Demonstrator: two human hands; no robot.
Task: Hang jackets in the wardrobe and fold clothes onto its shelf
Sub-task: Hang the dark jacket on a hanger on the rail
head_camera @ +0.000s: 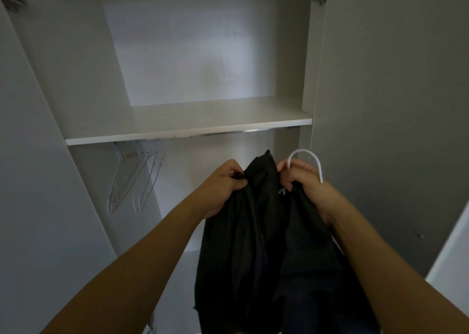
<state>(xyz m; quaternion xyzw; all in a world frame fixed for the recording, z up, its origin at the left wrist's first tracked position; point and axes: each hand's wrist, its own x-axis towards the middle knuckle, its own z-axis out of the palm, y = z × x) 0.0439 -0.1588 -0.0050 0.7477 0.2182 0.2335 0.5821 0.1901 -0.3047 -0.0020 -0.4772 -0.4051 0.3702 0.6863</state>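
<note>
Head view looks up into an open wardrobe [83,61], where a dark jacket [266,232] is held up in front of the lower compartment, just under the shelf [187,122] and the metal rail [243,131] fixed beneath its front edge. The jacket is raised this high, I judge, because its white hanger [316,162] has to reach that rail: the hook curves up and over above the right hand [302,178], free of cloth and pointing roughly toward the rail, though not yet on it. The garment is already threaded on the hanger (only the hook and a small bit of white at the neck show, the rest being buried in the fabric), so the hanging step looks close to done. The right hand is curled tight around the base of the hook together with the bunched collar, carrying the weight. The left hand [223,183] is also closed, pinching a fold of the jacket near its shoulder beside the collar, probably to keep the cloth from slipping off while it is lifted. A few bare wire hangers [137,181] hang well apart to the left on the same rail, leaving room on the right side where the jacket is held. The shelf above holds no folded clothes.
</note>
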